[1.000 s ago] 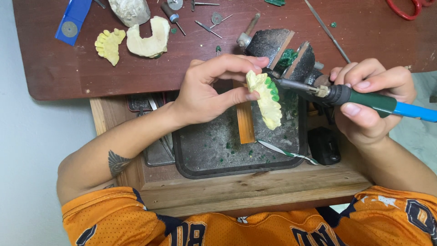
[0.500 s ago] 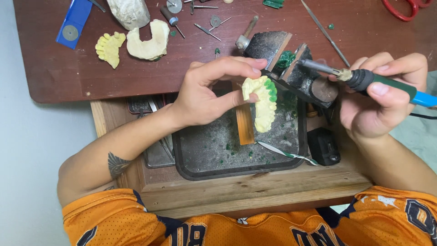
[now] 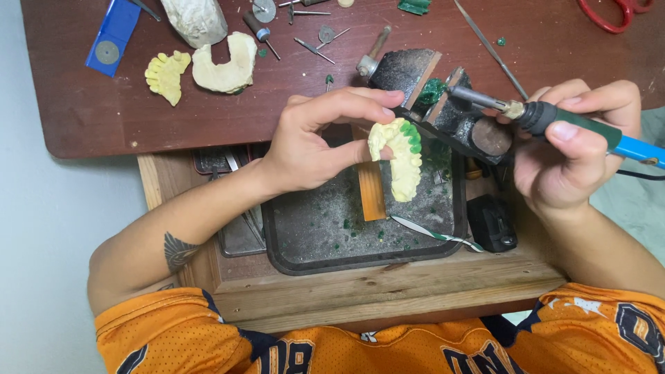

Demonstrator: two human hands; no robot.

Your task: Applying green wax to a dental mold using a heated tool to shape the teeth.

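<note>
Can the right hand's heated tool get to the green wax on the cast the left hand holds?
Probably yes. The left hand holds the dental cast clear above the tray, green wax facing the right hand. The tool's tip sits nearby with nothing between.

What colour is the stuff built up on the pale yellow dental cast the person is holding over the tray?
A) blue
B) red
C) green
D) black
C: the cast, pinched in the left hand, carries a row of green wax lumps along its upper edge, while the right hand holds a heated tool away from it.
</note>
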